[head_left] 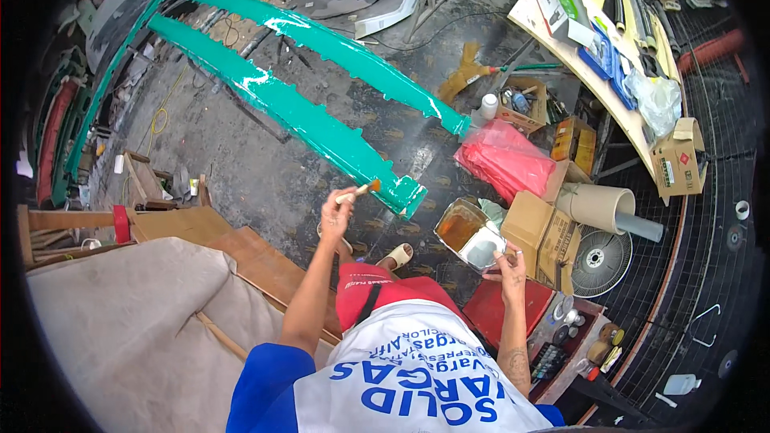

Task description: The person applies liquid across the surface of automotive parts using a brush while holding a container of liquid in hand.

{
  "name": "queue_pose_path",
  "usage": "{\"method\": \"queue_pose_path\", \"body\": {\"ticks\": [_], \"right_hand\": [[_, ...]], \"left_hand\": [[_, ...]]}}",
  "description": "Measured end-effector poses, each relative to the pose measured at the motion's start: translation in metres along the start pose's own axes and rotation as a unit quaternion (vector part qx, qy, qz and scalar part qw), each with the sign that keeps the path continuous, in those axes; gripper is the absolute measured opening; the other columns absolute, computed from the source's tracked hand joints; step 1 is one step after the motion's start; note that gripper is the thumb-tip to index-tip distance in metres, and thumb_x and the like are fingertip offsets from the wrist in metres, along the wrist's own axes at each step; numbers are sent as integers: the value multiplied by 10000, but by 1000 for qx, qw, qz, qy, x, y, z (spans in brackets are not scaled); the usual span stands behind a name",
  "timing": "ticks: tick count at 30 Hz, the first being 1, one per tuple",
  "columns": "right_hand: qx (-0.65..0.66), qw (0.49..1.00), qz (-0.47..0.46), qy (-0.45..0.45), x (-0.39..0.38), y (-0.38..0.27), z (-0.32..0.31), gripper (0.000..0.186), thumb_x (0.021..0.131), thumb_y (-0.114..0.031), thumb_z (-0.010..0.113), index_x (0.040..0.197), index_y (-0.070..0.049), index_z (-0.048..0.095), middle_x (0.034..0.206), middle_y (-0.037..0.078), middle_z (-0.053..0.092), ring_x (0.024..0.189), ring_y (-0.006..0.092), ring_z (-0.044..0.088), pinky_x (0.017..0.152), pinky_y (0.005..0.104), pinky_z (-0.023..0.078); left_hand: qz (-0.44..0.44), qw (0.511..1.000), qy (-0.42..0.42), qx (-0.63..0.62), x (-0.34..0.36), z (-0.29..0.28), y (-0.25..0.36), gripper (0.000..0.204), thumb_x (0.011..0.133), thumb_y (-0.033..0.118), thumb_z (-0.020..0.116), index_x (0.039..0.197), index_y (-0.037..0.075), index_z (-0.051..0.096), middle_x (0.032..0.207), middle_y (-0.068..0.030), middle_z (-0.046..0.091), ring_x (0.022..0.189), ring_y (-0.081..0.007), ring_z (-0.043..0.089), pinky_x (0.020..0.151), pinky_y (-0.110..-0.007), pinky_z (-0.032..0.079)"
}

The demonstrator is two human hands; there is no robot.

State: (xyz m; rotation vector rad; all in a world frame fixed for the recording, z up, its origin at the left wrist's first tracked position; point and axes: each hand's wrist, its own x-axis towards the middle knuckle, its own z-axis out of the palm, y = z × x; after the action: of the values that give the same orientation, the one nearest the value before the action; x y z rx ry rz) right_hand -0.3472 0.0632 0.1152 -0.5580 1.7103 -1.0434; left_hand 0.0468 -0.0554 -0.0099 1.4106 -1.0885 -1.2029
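Note:
My left hand [335,213] is closed round the pale handle of a small paintbrush [360,191]. The brown bristles of the brush are right by the near end of a long green panel [321,135]; whether they touch it I cannot tell. Whitish streaks mark parts of this panel. Behind it runs a second long green panel [345,56], likewise streaked with white. My right hand [510,268] grips the near edge of a square, cut-open tin [468,232]. Inside the tin are an amber-brown liquid and a bright silvery side.
Pink plastic wrapping [507,159], a cardboard box [536,236] and a fan guard [601,261] lie to the right. A worktable [597,56] stands at the upper right, with a broom [464,74] beside it. Grey cloth [136,313] covers something at lower left.

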Motion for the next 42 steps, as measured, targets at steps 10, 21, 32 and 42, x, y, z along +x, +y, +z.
{"method": "queue_pose_path", "body": {"ticks": [10,21,32,42], "right_hand": [[12,1000,-11,-12,-2,-8,2,490,908,-166,656,1337,-39,456,926,126,607,711,195,662,539,318,612],[-25,1000,2,-17,-9,-24,10,477,916,-193,651,1320,-47,444,997,119,595,753,191,651,559,340,623],[17,1000,-4,-17,-9,-31,18,483,919,-206,641,1327,-65,425,1109,90,552,853,190,590,585,400,636],[10,1000,-15,-17,4,-44,27,525,926,-245,631,1358,-59,397,1124,90,537,828,199,605,570,432,634]], "left_hand": [[20,997,-66,-27,-39,24,5,198,947,91,605,1110,29,699,925,-26,606,788,-119,565,693,-273,453],[83,994,-51,55,39,-61,-9,227,957,183,613,1117,55,711,894,-21,597,778,-113,557,693,-271,449],[212,955,135,156,71,-92,14,222,912,40,590,1106,66,695,952,-95,618,838,-247,624,725,-343,497],[167,977,-61,121,-24,8,26,283,864,4,616,1126,73,696,935,-108,610,863,-274,603,763,-373,486]]}}
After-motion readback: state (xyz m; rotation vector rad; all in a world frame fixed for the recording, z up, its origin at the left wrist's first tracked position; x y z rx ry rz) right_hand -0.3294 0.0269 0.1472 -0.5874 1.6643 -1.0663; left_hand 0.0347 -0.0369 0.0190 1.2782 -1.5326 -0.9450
